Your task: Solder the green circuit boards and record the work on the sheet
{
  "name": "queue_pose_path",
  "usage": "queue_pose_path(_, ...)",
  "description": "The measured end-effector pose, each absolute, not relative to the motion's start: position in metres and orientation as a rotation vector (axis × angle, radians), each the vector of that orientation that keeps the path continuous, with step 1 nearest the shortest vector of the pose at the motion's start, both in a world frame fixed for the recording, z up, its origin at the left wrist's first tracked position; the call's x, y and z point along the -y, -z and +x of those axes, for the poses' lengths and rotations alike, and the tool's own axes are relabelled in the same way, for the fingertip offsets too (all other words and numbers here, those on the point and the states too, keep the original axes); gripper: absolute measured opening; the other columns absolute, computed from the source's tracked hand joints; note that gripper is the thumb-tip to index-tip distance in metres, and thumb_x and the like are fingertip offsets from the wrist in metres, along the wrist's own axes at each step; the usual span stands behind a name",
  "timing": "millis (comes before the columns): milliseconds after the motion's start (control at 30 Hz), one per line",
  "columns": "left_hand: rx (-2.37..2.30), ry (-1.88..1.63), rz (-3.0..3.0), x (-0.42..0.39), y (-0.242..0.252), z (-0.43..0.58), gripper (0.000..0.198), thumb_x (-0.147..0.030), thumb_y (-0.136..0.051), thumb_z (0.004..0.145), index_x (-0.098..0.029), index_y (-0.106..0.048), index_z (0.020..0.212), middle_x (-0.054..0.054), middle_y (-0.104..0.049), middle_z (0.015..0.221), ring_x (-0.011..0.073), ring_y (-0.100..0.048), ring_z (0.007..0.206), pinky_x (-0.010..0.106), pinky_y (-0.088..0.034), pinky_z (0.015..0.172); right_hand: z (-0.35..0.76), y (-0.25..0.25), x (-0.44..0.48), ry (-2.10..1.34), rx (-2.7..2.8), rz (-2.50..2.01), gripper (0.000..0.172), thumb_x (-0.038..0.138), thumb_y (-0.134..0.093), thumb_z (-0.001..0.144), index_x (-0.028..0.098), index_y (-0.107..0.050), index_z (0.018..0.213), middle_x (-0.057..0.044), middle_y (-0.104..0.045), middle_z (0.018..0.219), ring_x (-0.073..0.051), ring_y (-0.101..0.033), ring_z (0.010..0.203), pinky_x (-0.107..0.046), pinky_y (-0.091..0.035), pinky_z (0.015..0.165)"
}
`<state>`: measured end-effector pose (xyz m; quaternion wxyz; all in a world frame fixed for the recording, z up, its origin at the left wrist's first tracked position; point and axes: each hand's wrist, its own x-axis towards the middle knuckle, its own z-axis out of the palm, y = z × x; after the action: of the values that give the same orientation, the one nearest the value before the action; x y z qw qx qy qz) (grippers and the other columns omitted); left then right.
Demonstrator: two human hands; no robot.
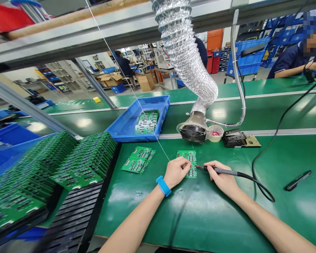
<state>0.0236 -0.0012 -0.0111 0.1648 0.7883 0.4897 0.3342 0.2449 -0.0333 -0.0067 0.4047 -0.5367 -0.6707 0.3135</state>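
Toward the far edge of the counter [213, 214], the circuit board [193, 158] is lying flat. The fingers of the left hand [177, 172] are curling over it, though I cannot tell their hold; those of the right hand [223, 180] are gripping the soldering iron [228, 172] closely. Bracing both hands should be steadying it.

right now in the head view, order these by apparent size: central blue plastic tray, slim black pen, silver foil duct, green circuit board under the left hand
1. Silver foil duct, cut off by the top edge
2. Central blue plastic tray
3. Green circuit board, partly covered by the left hand
4. Slim black pen
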Motion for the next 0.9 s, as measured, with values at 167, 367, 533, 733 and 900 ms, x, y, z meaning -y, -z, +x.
queue_pose_path(167, -1.415, -0.911, 2.287, -0.0004, 0.013, 0.0259, 0.023, -0.022, -0.056, 0.093, -0.018, -0.071, 0.076, 0.0, -0.062, 0.069, 0.0119, -0.056, 0.066, 0.023, -0.04, 0.065, 0.2432, 0.0066, 0.0332, -0.806, 1.706, -1.345, 0.034, 0.044, -0.049, 0.095, 0.019, -0.072, 0.094, -0.002, -0.065, 0.064, -0.02, -0.064, 0.064, -0.031, -0.05, 0.066)
queue_pose_path(367, -1.421, -0.9, 2.35, -0.0006, 0.0157, 0.0269, 0.024, -0.022, -0.055, 0.094, -0.018, -0.071, 0.076, 0.0, -0.063, 0.068, 0.0117, -0.057, 0.065, 0.024, -0.039, 0.065, 0.2428, 0.0063, 0.0333, -0.782, 1.717, -1.325, 0.035, 0.045, -0.05, 0.094, 0.018, -0.073, 0.092, -0.002, -0.064, 0.062, -0.021, -0.064, 0.06, -0.033, -0.051, 0.063)
queue_pose_path(533, -1.395, -0.921, 2.338, 0.0019, 0.0144, 0.0265, 0.023, -0.023, -0.055, 0.094, -0.019, -0.072, 0.078, 0.0, -0.062, 0.068, 0.0118, -0.056, 0.065, 0.024, -0.04, 0.064, 0.2441, 0.0063, 0.0341, -0.784, 1.702, -1.34, 0.034, 0.044, -0.049, 0.095, 0.02, -0.073, 0.093, -0.001, -0.065, 0.063, -0.02, -0.065, 0.062, -0.031, -0.051, 0.064)
queue_pose_path(733, -1.387, -0.881, 2.357, 0.0042, 0.0141, 0.0273, 0.022, -0.024, -0.057, 0.093, -0.02, -0.073, 0.08, 0.001, -0.063, 0.069, 0.0116, -0.056, 0.063, 0.023, -0.039, 0.061, 0.2452, 0.0056, 0.0345, -0.781, 1.709, -1.341, 0.034, 0.045, -0.05, 0.094, 0.021, -0.073, 0.091, -0.001, -0.066, 0.062, -0.02, -0.065, 0.061, -0.03, -0.051, 0.062)
queue_pose_path(900, -1.406, -0.805, 2.459, 0.0047, 0.0171, 0.0284, 0.026, -0.025, -0.055, 0.095, -0.02, -0.074, 0.078, 0.002, -0.064, 0.071, 0.0121, -0.057, 0.065, 0.023, -0.039, 0.061, 0.245, 0.0074, 0.0329, -0.796, 1.704, -1.352, 0.034, 0.044, -0.049, 0.094, 0.021, -0.073, 0.09, -0.001, -0.065, 0.06, -0.02, -0.064, 0.06, -0.03, -0.05, 0.061)
